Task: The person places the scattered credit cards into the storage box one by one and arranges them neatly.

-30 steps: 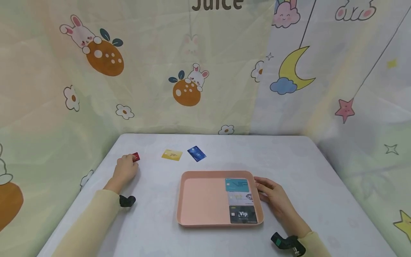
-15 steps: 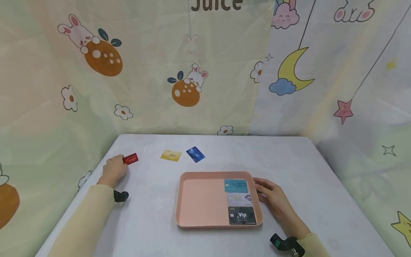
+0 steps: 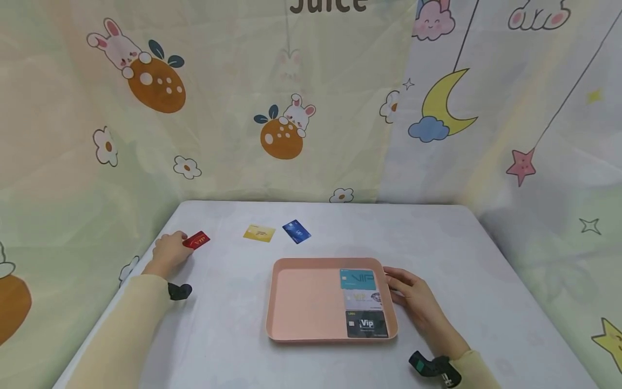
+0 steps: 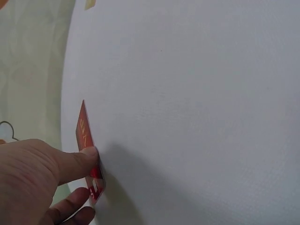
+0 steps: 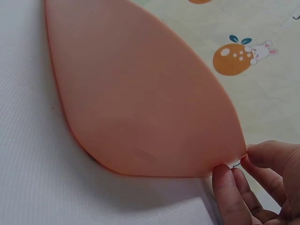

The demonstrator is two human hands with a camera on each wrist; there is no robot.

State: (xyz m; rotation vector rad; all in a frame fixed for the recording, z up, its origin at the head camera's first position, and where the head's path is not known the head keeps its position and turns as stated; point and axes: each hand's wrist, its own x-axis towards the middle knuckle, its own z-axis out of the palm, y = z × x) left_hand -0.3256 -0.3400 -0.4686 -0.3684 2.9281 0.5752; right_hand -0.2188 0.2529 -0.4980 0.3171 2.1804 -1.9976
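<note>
My left hand (image 3: 170,251) pinches a red VIP card (image 3: 196,240) by its near left end, at the far left of the table. In the left wrist view the thumb lies on the card's face and the card (image 4: 88,140) stands tilted above its shadow. Touching the right side of a pink tray (image 3: 306,302), my right hand (image 3: 413,294) has its fingertips against the outer wall. A teal card (image 3: 358,279), a pale grey card (image 3: 357,300) and a black card (image 3: 366,324) line the tray's right side in a column.
A yellow card (image 3: 259,233) and a blue card (image 3: 297,231) lie on the white table (image 3: 228,324) behind the tray. Patterned cloth (image 3: 340,124) hangs around the table's back and sides.
My left hand has drawn back leftward, so more of the red card shows, and the card is now turned slightly. The right hand and tray have stayed put.
</note>
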